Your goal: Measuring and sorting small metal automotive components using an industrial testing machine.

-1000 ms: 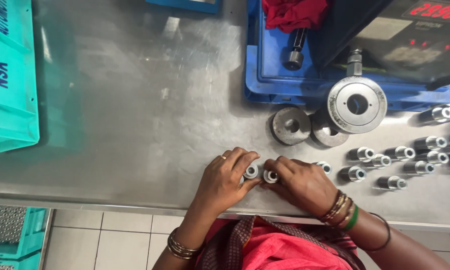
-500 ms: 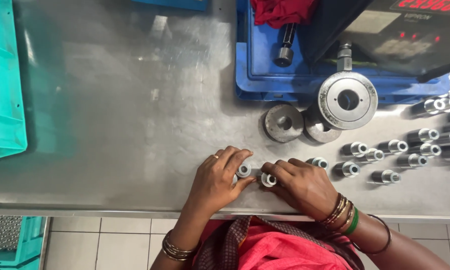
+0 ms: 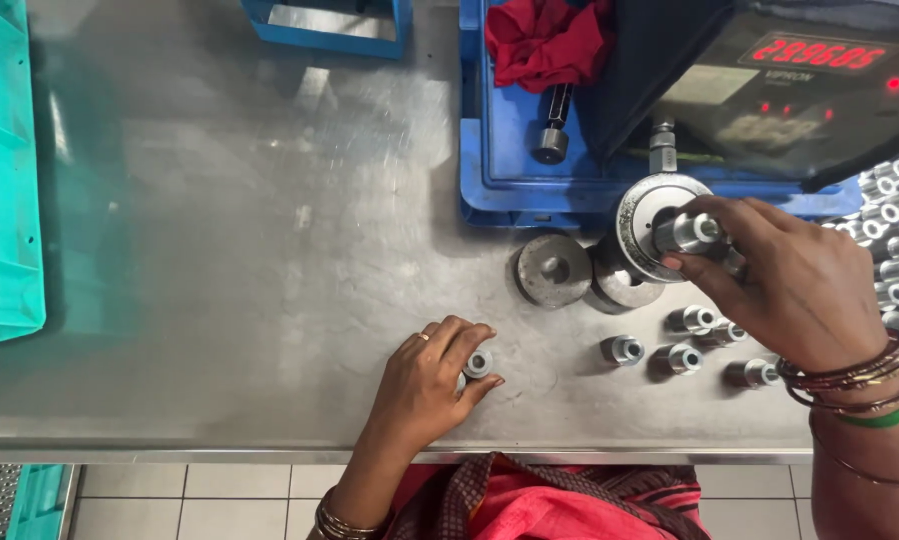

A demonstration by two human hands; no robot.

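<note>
Head view: right hand [image 3: 785, 285] pinches a metal fitting [image 3: 692, 232] at the round gauge [image 3: 650, 222], its far end hidden. Left of the gauge, left hand [image 3: 430, 385] grips another fitting [image 3: 478, 363], mostly covered by fingers.

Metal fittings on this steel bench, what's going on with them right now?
A person at a steel table has a small metal fitting in each hand. The right hand holds one fitting at the centre hole of a round gauge ring beside a blue tray. The left hand pinches another fitting near the table's front edge. More loose fittings lie between the hands, and a flat metal disc sits by the ring.
</note>
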